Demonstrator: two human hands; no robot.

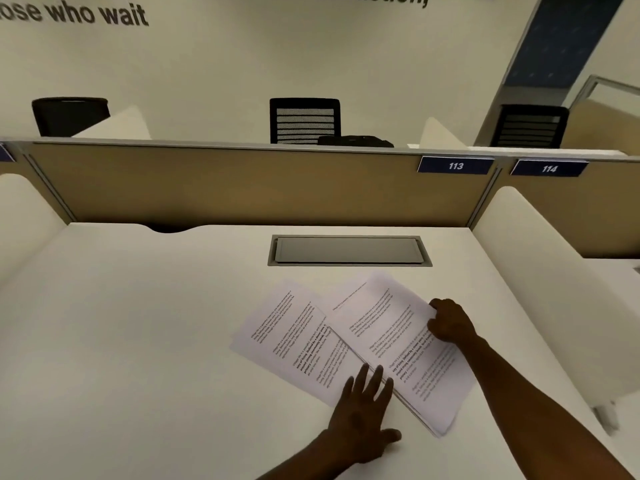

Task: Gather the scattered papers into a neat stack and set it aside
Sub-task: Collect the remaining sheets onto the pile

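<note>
Several printed white sheets lie fanned on the white desk [138, 323]. A loose sheet [287, 334] sticks out to the left from under a thicker bundle of papers [391, 341] that runs diagonally toward the near right. My left hand [363, 414] lies flat, fingers spread, with its fingertips on the near edge of the sheets where the two groups meet. My right hand [448, 322] is curled over the right edge of the bundle and grips it.
A grey cable hatch [349, 251] is set into the desk behind the papers. A tan partition [225, 185] with labels 113 and 114 closes the back, white side panels flank the desk. Black chairs stand beyond.
</note>
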